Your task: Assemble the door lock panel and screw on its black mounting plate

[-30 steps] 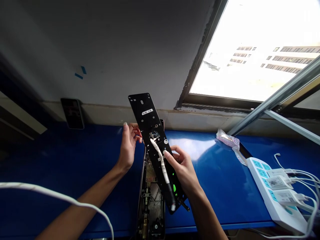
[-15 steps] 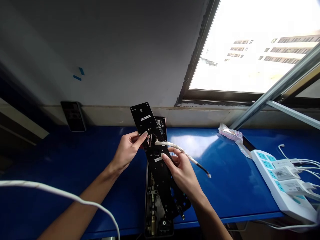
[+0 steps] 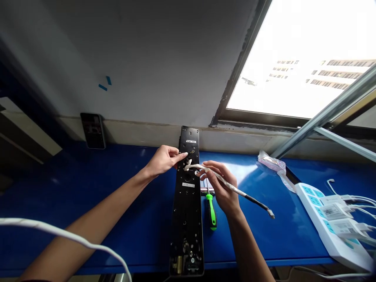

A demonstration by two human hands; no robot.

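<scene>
A long black plate (image 3: 188, 203) with white labels lies lengthwise over a dark housing (image 3: 193, 270), whose brass-coloured part shows at the near end. My left hand (image 3: 164, 159) pinches the plate's left edge, thumb on top beside a small hole. A white wrapped cable (image 3: 232, 187) comes out through an opening in the plate and runs right to a small connector. My right hand (image 3: 222, 184) has its thumb and fingers around this cable, just right of the plate. A green-handled screwdriver (image 3: 210, 213) lies on the blue table (image 3: 132, 227), right of the plate.
A white power strip (image 3: 320, 223) with plugged chargers is at the right, near a pink-patterned packet (image 3: 272, 162). A dark phone-like device (image 3: 93, 131) leans on the back wall. Another white cable (image 3: 73, 237) crosses over my left forearm. A metal strut (image 3: 320, 117) slants at the right.
The black plate has turned from slanted to lined up over the housing. My right hand has gone from the plate to the cable, and the screwdriver has come into view.
</scene>
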